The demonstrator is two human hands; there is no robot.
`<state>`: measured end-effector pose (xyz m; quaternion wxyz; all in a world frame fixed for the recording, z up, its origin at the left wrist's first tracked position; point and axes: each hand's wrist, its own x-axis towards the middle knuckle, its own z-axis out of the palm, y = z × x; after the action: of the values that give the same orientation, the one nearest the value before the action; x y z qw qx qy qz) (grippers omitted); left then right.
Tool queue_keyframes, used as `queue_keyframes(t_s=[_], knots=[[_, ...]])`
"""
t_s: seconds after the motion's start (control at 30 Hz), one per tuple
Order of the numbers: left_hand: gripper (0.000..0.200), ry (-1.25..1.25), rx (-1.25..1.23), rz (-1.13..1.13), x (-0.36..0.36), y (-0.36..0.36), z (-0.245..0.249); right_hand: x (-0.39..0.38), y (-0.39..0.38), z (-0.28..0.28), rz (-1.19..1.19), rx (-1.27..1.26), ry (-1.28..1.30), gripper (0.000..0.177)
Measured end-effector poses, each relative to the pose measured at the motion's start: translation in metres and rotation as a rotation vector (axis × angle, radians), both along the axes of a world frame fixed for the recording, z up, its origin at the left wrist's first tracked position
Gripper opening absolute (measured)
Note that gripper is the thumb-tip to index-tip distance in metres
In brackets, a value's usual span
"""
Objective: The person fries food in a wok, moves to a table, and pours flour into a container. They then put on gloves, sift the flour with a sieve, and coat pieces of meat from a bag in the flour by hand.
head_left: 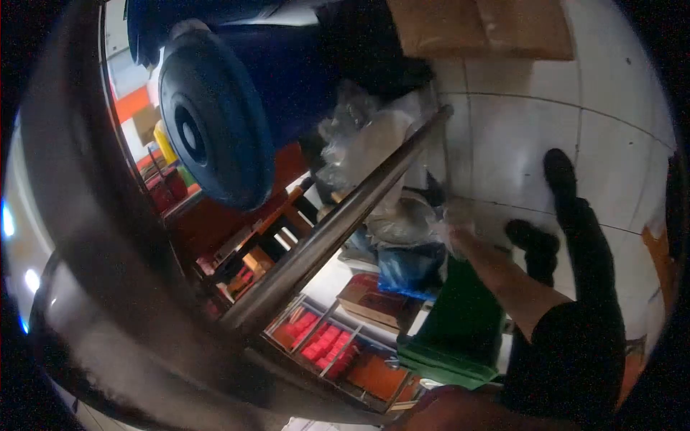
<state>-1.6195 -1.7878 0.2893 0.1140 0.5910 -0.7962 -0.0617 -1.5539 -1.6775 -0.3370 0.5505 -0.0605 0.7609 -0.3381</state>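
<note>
The whole view is tilted sideways. My right hand reaches in under a metal table, and clear plastic, a glove or part of a bag, covers its fingers. It is at the edge of a clear plastic bag around something round and pale. Whether the fingers grip the bag is hidden. Beside it lie a bunched clear bag and a blue plastic bag. What looks like part of my other arm shows blurred at the bottom edge; my left hand is out of sight.
A metal table leg crosses in front of the bags. A blue barrel with a lid stands beyond it. Near my arm is a green bin. A crate holds pink packets. Cardboard lies on the white tiled floor.
</note>
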Motion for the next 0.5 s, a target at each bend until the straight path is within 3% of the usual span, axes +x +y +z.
queue_keyframes(t_s=[0.07, 0.23, 0.37, 0.47, 0.5], knots=[[0.036, -0.037, 0.001, -0.01, 0.002, 0.0, -0.002, 0.06, -0.04, -0.054, -0.083, 0.115, 0.424, 0.025], [0.036, -0.063, 0.067, -0.026, 0.008, -0.003, 0.0, -0.005, -0.027, -0.03, 0.126, -0.144, 0.096, 0.028], [0.036, 0.024, 0.149, -0.045, 0.023, -0.007, 0.02, -0.093, 0.048, 0.051, 0.419, -0.512, 0.234, 0.031], [0.036, 0.1, 0.247, -0.061, 0.04, -0.014, 0.038, -0.191, 0.151, 0.172, 0.755, -0.793, 0.566, 0.034], [0.036, 0.122, 0.294, -0.07, 0.045, -0.018, 0.036, -0.166, 0.203, 0.105, 0.256, -0.972, 0.031, 0.03]])
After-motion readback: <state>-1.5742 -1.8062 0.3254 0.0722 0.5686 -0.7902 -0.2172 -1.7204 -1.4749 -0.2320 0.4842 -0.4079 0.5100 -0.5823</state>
